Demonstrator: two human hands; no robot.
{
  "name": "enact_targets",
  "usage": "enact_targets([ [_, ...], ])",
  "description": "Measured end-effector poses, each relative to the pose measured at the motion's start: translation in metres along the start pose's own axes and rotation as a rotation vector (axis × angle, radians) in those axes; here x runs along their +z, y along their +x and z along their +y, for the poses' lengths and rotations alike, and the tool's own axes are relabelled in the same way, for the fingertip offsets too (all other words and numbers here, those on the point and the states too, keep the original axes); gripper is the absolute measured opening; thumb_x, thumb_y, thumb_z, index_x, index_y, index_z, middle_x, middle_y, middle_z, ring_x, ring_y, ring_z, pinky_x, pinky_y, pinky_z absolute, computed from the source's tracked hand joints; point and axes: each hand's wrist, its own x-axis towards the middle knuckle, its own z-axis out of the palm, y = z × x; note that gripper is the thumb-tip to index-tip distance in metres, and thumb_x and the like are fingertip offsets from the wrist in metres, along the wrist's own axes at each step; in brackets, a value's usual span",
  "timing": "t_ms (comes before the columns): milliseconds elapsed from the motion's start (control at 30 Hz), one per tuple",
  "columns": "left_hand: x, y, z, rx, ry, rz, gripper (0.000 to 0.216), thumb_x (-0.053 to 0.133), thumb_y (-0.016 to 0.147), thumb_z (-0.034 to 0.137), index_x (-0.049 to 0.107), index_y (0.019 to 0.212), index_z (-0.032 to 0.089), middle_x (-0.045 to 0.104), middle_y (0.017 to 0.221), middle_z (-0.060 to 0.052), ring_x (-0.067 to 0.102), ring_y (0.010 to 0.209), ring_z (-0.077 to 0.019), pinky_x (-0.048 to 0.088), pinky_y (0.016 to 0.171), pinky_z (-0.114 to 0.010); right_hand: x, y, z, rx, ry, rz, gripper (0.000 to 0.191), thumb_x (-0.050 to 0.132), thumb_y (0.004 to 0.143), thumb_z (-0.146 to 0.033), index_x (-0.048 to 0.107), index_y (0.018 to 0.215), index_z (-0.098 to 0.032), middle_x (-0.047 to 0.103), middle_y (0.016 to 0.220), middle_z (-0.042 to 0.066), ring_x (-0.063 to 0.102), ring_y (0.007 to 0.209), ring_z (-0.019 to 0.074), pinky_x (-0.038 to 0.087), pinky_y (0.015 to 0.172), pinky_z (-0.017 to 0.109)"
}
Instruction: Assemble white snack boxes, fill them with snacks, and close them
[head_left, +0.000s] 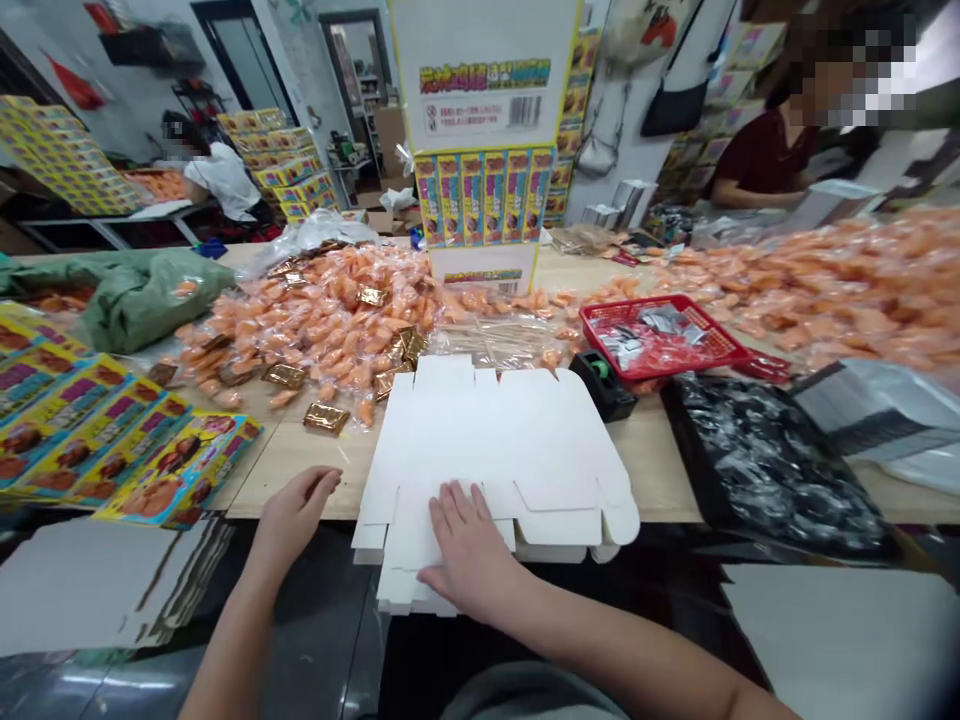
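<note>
A stack of flat white die-cut box blanks [517, 440] lies at the near edge of the wooden table [300, 460]. My right hand [465, 550] rests flat on the stack's near part, fingers stretched out. My left hand [292, 515] hovers at the table's edge just left of the stack, fingers loosely extended, holding nothing. Behind the blanks spreads a big heap of orange wrapped snacks [315, 320] mixed with several gold packets [326, 416].
Printed yellow box blanks [97, 430] lie at the left, more white card [97, 585] below them. A tape dispenser [604, 385], a red basket [660, 335], a black tray [765, 460] and a tall display box [484, 150] stand ahead. Other people work at the far left and right.
</note>
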Motion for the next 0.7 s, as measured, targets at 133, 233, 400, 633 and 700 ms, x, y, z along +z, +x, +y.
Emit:
enact_targets([
  [133, 0.017, -0.010, 0.015, 0.019, 0.007, -0.017, 0.043, 0.045, 0.086, 0.057, 0.065, 0.094, 0.020, 0.071, 0.091, -0.004, 0.065, 0.090, -0.0222, 0.047, 0.083, -0.031, 0.029, -0.023, -0.010, -0.122, -0.189, 0.193, 0.059, 0.051, 0.095, -0.039, 0.050, 0.133, 0.006, 0.051, 0.135, 0.030, 0.049, 0.126, 0.0377, 0.041, 0.104, 0.050],
  [233, 0.016, -0.017, 0.019, -0.090, -0.033, -0.035, 0.044, 0.050, 0.081, 0.060, 0.065, 0.089, 0.020, 0.069, 0.085, -0.004, 0.063, 0.082, -0.0216, 0.045, 0.078, -0.031, 0.024, -0.026, -0.009, -0.232, -0.194, 0.290, 0.040, 0.048, 0.097, -0.030, 0.061, 0.118, 0.001, 0.065, 0.114, 0.024, 0.060, 0.105, 0.0315, 0.048, 0.089, 0.044],
  [400, -0.001, -0.020, 0.016, -0.259, -0.241, -0.170, 0.053, 0.060, 0.070, 0.069, 0.062, 0.082, 0.017, 0.067, 0.081, -0.004, 0.062, 0.070, -0.0173, 0.045, 0.062, -0.026, -0.014, -0.002, 0.007, -0.210, 0.048, 0.031, 0.029, 0.049, 0.098, -0.033, 0.069, 0.086, -0.017, 0.067, 0.086, 0.007, 0.059, 0.086, 0.0225, 0.047, 0.075, 0.036],
  [633, -0.010, 0.006, 0.030, -0.445, -0.474, -0.450, 0.076, 0.044, 0.070, 0.087, 0.064, 0.084, 0.015, 0.068, 0.076, -0.006, 0.058, 0.054, -0.0148, 0.040, 0.049, -0.024, -0.061, 0.004, 0.024, -0.064, 0.348, 0.309, 0.035, 0.037, 0.102, -0.027, 0.064, 0.082, -0.015, 0.065, 0.078, 0.005, 0.057, 0.071, 0.0138, 0.043, 0.065, 0.026],
  [700, -0.008, 0.024, 0.045, -0.427, -0.634, -0.612, 0.072, 0.055, 0.069, 0.081, 0.068, 0.094, 0.015, 0.070, 0.078, -0.006, 0.061, 0.059, -0.0161, 0.045, 0.053, -0.025, -0.074, -0.008, 0.023, -0.246, 0.325, 0.460, 0.036, 0.036, 0.102, -0.027, 0.062, 0.079, -0.015, 0.063, 0.074, 0.004, 0.055, 0.070, 0.0135, 0.043, 0.066, 0.026],
])
